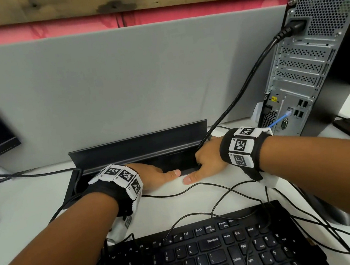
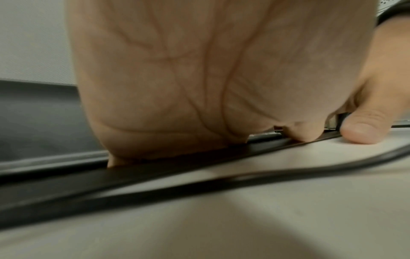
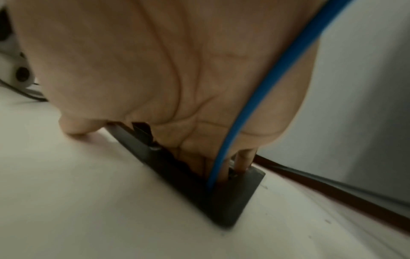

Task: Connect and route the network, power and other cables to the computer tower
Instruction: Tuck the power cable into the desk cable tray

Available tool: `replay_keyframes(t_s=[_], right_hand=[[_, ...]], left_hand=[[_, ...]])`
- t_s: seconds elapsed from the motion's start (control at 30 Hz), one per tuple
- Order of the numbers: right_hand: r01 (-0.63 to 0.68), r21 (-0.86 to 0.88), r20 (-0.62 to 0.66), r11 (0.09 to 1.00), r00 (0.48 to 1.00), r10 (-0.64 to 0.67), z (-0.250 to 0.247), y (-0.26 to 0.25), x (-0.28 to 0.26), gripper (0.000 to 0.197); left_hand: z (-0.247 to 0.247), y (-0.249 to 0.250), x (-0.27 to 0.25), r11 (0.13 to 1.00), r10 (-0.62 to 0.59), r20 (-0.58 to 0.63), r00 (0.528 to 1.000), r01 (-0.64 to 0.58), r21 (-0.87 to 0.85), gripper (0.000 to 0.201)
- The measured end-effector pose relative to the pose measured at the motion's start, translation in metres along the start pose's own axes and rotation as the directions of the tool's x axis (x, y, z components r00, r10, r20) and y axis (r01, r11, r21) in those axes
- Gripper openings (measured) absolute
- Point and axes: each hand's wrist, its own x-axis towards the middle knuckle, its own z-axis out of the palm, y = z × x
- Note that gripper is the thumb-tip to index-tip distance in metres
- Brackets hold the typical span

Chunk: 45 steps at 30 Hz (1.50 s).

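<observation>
Both hands reach into the black rectangular cable hatch [image 1: 127, 148] cut in the white worktop [image 1: 200, 202], its lid raised. Left hand [image 1: 152, 174]: fingers dip below the rim, thumb flat on the worktop; grip cannot be told. Right hand [image 1: 208, 161]: fingers down in the slot beside the blue network cable [image 3: 261, 91], thumb on the worktop; grip unclear. Grey computer tower [image 1: 306, 56] stands at right, thick black power cable [image 1: 241, 89] plugged in, running down into the hatch.

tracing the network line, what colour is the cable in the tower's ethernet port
Blue cable, clearest in the right wrist view.
</observation>
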Motion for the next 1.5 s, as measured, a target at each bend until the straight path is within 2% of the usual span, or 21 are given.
replay_keyframes(t_s=[0.3, 0.43, 0.7, 0.87, 1.0, 1.3, 1.4, 1.5], right_hand=[[0.038, -0.026, -0.012, 0.999, 0.999, -0.038, -0.002, 0.004, -0.004, 0.085], [0.043, -0.027, -0.083, 0.999, 0.996, -0.045, -0.002, 0.007, -0.007, 0.062], [0.058, -0.067, -0.104, 0.996, 0.992, -0.065, -0.005, 0.003, -0.023, 0.052], [0.059, -0.077, -0.15, 0.995, 0.986, -0.07, -0.006, -0.001, -0.032, 0.05], [0.059, -0.102, -0.181, 0.993, 0.981, -0.077, -0.004, -0.005, -0.037, 0.049], [0.147, -0.134, -0.302, 0.98, 0.936, -0.182, -0.025, -0.002, -0.055, 0.026], [0.123, -0.024, -0.398, 0.992, 0.909, -0.122, -0.032, 0.004, -0.07, 0.019], [0.141, 0.137, -0.493, 0.981, 0.868, -0.056, -0.033, 0.013, -0.083, 0.022]], left_hand=[[-0.007, -0.001, 0.003, 0.999, 0.027, -0.032, 0.999, -0.029, -0.04, 0.071], [-0.005, -0.005, 0.011, 1.0, 0.021, -0.064, 0.998, -0.023, -0.018, 0.074], [0.0, -0.003, 0.016, 0.999, -0.035, -0.139, 0.99, 0.032, -0.024, 0.082], [0.003, 0.003, 0.013, 0.999, -0.04, -0.099, 0.994, 0.036, -0.038, 0.088], [0.0, 0.008, 0.01, 1.0, 0.006, -0.05, 0.999, -0.006, 0.009, 0.083], [-0.018, 0.006, -0.01, 0.997, 0.029, -0.081, 0.996, -0.023, 0.072, 0.08], [-0.022, 0.003, -0.023, 0.994, 0.096, -0.165, 0.982, -0.086, 0.07, 0.069], [-0.028, 0.0, -0.036, 0.984, 0.172, -0.375, 0.911, -0.179, 0.017, 0.047]])
